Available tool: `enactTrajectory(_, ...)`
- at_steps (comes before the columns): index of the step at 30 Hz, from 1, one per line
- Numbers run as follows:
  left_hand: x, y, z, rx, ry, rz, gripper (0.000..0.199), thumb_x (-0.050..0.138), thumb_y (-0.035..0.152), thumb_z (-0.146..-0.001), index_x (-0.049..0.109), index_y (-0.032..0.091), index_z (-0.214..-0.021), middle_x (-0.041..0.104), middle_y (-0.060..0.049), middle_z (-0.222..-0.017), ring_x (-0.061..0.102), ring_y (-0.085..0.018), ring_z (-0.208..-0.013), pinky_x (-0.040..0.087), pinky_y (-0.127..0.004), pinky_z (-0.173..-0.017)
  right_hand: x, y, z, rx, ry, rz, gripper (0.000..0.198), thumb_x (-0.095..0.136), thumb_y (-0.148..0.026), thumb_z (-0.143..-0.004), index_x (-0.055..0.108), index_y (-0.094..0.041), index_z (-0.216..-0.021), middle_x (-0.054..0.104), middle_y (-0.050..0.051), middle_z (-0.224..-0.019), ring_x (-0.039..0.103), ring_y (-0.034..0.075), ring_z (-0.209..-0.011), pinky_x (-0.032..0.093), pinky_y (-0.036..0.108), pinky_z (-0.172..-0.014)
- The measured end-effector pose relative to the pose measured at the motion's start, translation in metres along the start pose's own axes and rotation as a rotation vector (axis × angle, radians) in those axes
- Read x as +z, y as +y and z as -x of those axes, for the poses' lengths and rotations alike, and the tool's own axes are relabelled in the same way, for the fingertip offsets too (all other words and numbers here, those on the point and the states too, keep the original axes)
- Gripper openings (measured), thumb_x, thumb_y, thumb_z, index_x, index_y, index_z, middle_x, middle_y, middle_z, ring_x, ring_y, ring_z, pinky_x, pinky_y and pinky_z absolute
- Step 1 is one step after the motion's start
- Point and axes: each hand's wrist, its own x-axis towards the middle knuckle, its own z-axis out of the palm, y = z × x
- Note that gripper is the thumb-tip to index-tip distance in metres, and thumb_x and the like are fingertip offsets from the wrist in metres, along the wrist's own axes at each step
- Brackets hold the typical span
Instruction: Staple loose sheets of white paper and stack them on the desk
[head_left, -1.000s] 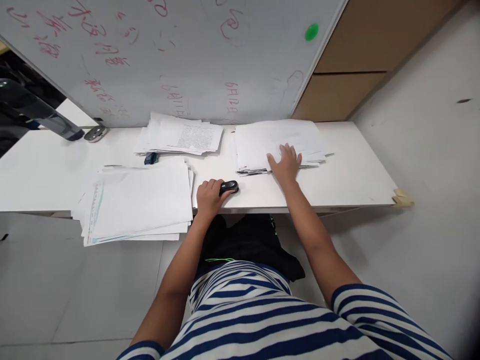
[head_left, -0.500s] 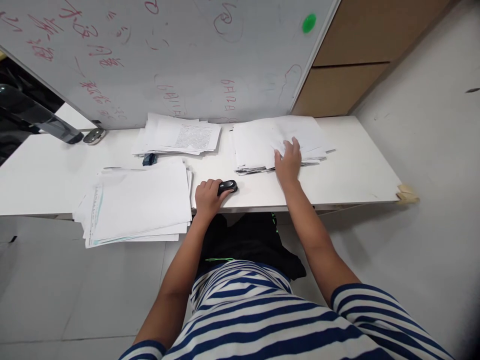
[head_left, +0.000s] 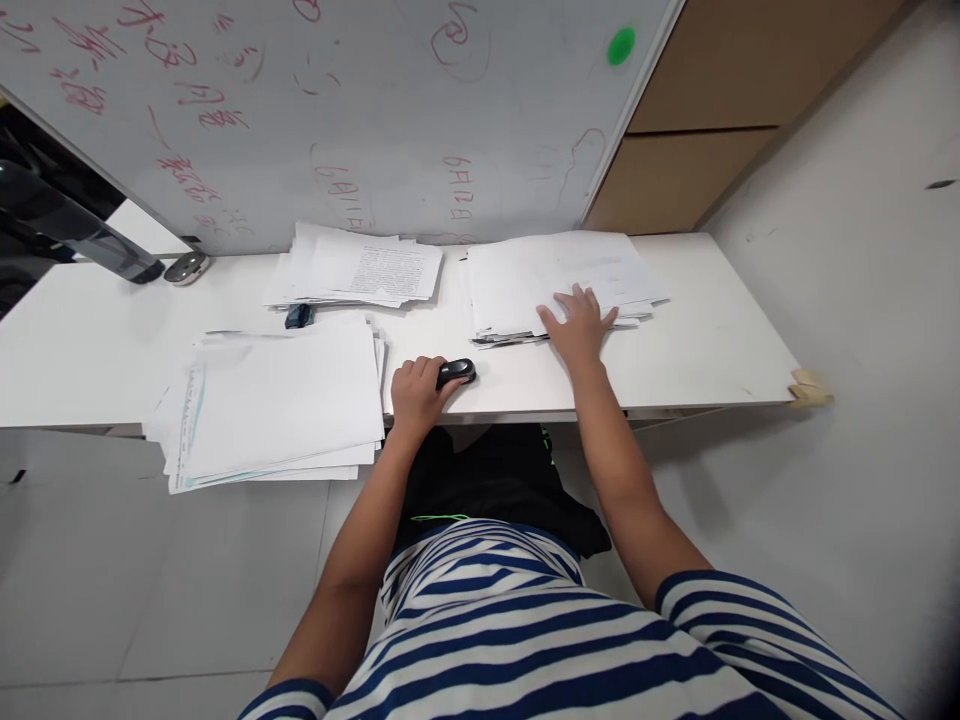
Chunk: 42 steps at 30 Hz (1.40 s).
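Observation:
My left hand (head_left: 417, 396) is closed around a black stapler (head_left: 457, 373) at the front edge of the white table (head_left: 697, 350). The stapler's rounded end sticks out to the right of my fingers; the rest is hidden in my grip. On the right-hand stack of paper (head_left: 517, 283) lies my right hand (head_left: 577, 325), fingers spread over its near edge. That stack's top sheet looks blank, with uneven sheets showing beneath. Left of my left hand, another paper stack (head_left: 285, 410) overhangs the table's front edge.
A third paper stack (head_left: 360, 268), with a printed sheet on top, lies against the whiteboard (head_left: 390, 120). Beside it sits a small dark object (head_left: 299, 316). A computer mouse (head_left: 187, 268) and a dark transparent bottle (head_left: 112, 247) are at the far left. Cardboard boxes (head_left: 675, 185) stand behind.
My right hand has drawn back slightly toward the stack's near edge and its fingers have spread wider. My left hand keeps the stapler in the same place.

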Motion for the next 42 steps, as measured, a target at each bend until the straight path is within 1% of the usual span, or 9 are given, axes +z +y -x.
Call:
enactTrajectory(7,-0.004,0.003,-0.002,0.019,0.002,-0.035,0.047,0.057,0.064,-0.087,0.067,0.020,-0.100,0.069,-0.010,-0.087,0.058,-0.024,-0.081,0.035,-0.036,-0.071,0.001,0.004,-0.002,0.032,-0.037,-0.045,0.042,0.047,-0.053,-0.095,0.066,-0.026,-0.121,0.046,0.009,-0.154,0.033,0.030,-0.146,0.008,0.070,-0.117)
enactTrajectory(16,-0.005,0.005,-0.001,-0.004,-0.014,0.008,0.044,0.058,0.063,-0.087,0.066,0.021,-0.100,0.068,-0.010,-0.088,0.058,-0.025,-0.083,0.036,-0.036,-0.072,0.001,0.000,0.001,0.045,-0.038,-0.094,0.037,0.047,-0.048,-0.096,0.065,-0.026,-0.120,0.046,0.006,-0.154,0.031,0.026,-0.149,0.006,0.064,-0.120)
enactTrajectory(19,-0.005,0.005,-0.001,-0.006,-0.020,0.013,0.045,0.058,0.063,-0.087,0.066,0.021,-0.100,0.068,-0.010,-0.088,0.058,-0.024,-0.083,0.036,-0.036,-0.072,0.002,-0.001,0.000,0.029,-0.034,-0.088,0.040,0.044,-0.047,-0.097,0.063,-0.026,-0.125,0.048,0.008,-0.153,0.033,0.025,-0.148,0.012,0.060,-0.121)
enactTrajectory(24,-0.004,0.004,-0.001,-0.004,-0.032,0.001,0.045,0.057,0.063,-0.088,0.066,0.021,-0.101,0.069,-0.010,-0.090,0.058,-0.025,-0.084,0.036,-0.036,-0.073,0.002,0.000,-0.003,0.015,0.010,-0.064,0.049,0.040,-0.043,-0.099,0.047,-0.023,-0.144,0.053,0.010,-0.149,0.041,0.024,-0.144,0.023,0.054,-0.119)
enactTrajectory(28,-0.005,0.004,-0.001,-0.018,-0.031,0.021,0.047,0.058,0.064,-0.087,0.067,0.021,-0.101,0.068,-0.010,-0.090,0.058,-0.025,-0.084,0.036,-0.036,-0.074,0.003,0.001,-0.004,-0.019,0.021,-0.009,0.044,0.032,-0.038,-0.102,0.059,-0.022,-0.133,0.056,0.010,-0.146,0.044,0.023,-0.142,0.026,0.052,-0.117)
enactTrajectory(32,-0.006,0.004,-0.001,-0.025,-0.042,0.050,0.047,0.057,0.064,-0.087,0.067,0.021,-0.102,0.068,-0.011,-0.091,0.058,-0.025,-0.085,0.037,-0.036,-0.075,0.003,0.001,-0.005,-0.010,0.077,-0.031,0.047,0.027,-0.034,-0.103,0.065,-0.019,-0.125,0.063,0.012,-0.137,0.051,0.023,-0.136,0.028,0.052,-0.115)
enactTrajectory(37,-0.005,0.005,0.000,-0.133,0.029,0.040,0.047,0.057,0.062,-0.088,0.068,0.020,-0.106,0.069,-0.013,-0.093,0.060,-0.028,-0.090,0.039,-0.041,-0.085,-0.015,-0.017,0.003,-0.014,0.201,-0.222,0.051,0.026,-0.043,-0.103,0.066,-0.020,-0.124,0.068,0.011,-0.130,0.059,0.023,-0.127,0.031,0.052,-0.117)
enactTrajectory(39,-0.005,0.008,0.000,-0.177,0.057,0.039,0.046,0.058,0.060,-0.088,0.068,0.021,-0.110,0.070,-0.013,-0.097,0.060,-0.030,-0.096,0.036,-0.047,-0.097,-0.031,-0.031,0.014,-0.006,0.237,-0.424,0.053,0.031,-0.052,-0.100,0.066,-0.020,-0.125,0.066,0.011,-0.131,0.058,0.025,-0.128,0.037,0.051,-0.114)
enactTrajectory(42,-0.011,0.018,-0.001,-0.207,0.103,0.084,0.052,0.062,0.061,-0.085,0.065,0.022,-0.119,0.067,-0.017,-0.116,0.055,-0.036,-0.118,0.023,-0.059,-0.111,-0.059,-0.050,0.040,0.030,0.233,-0.850,0.059,0.039,-0.063,-0.095,0.062,-0.022,-0.130,0.066,0.010,-0.129,0.059,0.028,-0.126,0.046,0.051,-0.108)
